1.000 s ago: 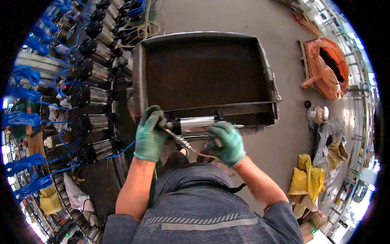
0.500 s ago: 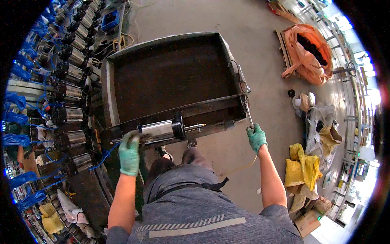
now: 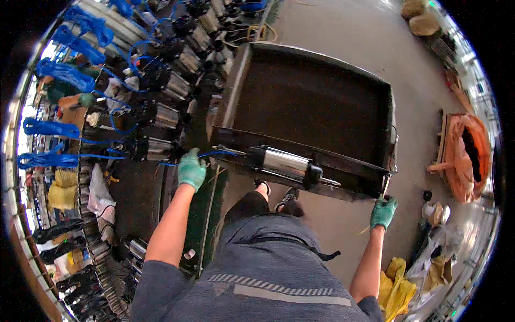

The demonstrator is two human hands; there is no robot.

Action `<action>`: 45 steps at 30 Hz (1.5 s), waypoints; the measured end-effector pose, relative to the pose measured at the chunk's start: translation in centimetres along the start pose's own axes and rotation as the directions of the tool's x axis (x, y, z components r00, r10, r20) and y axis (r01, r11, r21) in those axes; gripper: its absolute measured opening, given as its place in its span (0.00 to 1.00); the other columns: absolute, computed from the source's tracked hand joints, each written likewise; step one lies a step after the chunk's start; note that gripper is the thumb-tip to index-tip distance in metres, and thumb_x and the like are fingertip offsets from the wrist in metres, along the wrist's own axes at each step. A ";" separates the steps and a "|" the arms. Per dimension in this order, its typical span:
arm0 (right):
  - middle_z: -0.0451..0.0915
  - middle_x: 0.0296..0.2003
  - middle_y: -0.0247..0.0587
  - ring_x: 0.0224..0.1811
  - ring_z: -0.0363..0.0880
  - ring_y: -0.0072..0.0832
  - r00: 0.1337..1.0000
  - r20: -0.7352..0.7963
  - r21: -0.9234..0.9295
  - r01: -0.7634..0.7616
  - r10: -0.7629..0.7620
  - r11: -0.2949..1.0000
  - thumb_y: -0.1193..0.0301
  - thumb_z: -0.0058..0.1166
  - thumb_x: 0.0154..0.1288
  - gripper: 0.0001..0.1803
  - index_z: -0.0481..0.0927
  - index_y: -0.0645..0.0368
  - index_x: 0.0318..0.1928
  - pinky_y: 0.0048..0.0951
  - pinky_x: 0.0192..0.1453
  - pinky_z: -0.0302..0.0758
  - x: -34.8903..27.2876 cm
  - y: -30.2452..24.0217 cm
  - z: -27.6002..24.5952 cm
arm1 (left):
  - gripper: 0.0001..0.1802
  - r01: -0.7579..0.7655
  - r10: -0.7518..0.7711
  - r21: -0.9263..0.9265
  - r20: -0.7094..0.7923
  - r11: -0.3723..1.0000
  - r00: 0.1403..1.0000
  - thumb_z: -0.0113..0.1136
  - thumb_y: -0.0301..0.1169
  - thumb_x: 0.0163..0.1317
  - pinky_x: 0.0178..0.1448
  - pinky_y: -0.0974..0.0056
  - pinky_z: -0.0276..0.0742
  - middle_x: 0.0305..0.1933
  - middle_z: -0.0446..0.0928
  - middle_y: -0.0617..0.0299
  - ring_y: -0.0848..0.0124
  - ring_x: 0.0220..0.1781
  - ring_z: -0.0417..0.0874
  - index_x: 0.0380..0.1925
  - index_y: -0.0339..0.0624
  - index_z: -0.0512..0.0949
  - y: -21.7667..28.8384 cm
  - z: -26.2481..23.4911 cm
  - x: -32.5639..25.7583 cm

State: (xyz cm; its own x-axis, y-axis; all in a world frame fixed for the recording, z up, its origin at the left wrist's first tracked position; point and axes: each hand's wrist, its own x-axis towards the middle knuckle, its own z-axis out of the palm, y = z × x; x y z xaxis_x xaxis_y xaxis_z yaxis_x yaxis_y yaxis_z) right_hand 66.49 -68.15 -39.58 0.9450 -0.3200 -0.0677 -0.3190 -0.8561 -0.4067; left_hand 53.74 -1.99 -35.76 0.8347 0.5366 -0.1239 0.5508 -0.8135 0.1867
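Note:
A shiny steel motor cylinder [image 3: 287, 165] with black ends and a thin shaft lies across the near side of a dark metal bin [image 3: 316, 57]. From its left end a blue cable [image 3: 217, 153] runs to my left hand [image 3: 192, 170], in a green glove, whose fingers are closed on it beside the bin's near left corner. At the near right corner, my gloved right hand [image 3: 383, 212] is closed round a slender metal tool [image 3: 386, 185]. The tool points up to the bin's edge; its grip is hidden in the glove. A thin yellowish hose [image 3: 363, 231] trails below that hand.
Rows of similar steel motors [image 3: 161, 115] with blue cable bundles [image 3: 64, 75] fill the left side. An orange sack [image 3: 456, 161] stands at the far right, and yellow sacks [image 3: 396, 290] lie nearer. Grey floor [image 3: 343, 228] runs around the bin.
The view has turned, so the bin appears further right. My left hand has moved from the motor's left end out to the blue cable. My right hand still grips the slender tool.

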 end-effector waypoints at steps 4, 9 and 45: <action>0.77 0.54 0.53 0.54 0.78 0.49 0.863 0.219 0.413 0.341 -0.456 0.844 0.76 0.59 0.68 0.18 0.75 0.60 0.57 0.41 0.61 0.77 -4.4 -18.3 -2.5 | 0.32 -0.161 0.017 0.380 0.355 0.911 0.935 0.59 0.41 0.65 0.70 0.37 0.66 0.65 0.77 0.48 0.48 0.68 0.74 0.68 0.44 0.70 0.4 0.1 1.7; 0.76 0.58 0.49 0.52 0.80 0.56 0.655 0.504 0.118 0.593 -0.563 0.796 0.66 0.55 0.69 0.15 0.77 0.54 0.54 0.49 0.55 0.79 -7.3 -29.5 -1.1 | 0.17 -0.184 0.015 0.265 0.533 0.947 0.846 0.54 0.40 0.72 0.62 0.37 0.71 0.50 0.83 0.45 0.44 0.56 0.82 0.54 0.44 0.77 -0.5 -1.5 1.6; 0.77 0.58 0.47 0.56 0.81 0.51 0.749 0.574 -0.259 0.549 -0.331 0.795 0.63 0.60 0.66 0.15 0.81 0.52 0.51 0.49 0.57 0.80 10.6 -32.7 12.7 | 0.10 -0.445 0.310 0.162 0.514 0.880 0.800 0.54 0.35 0.71 0.49 0.42 0.79 0.44 0.84 0.46 0.42 0.47 0.84 0.47 0.47 0.81 7.1 -1.8 18.5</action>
State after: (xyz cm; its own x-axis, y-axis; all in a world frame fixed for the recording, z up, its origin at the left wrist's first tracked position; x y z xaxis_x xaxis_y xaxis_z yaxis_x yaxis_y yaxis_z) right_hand 87.85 -38.39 -38.57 0.8551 0.2760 -0.4388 0.2465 -0.9611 -0.1243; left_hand 73.12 2.61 -34.96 0.8377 0.0618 -0.5426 0.1130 -0.9917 0.0615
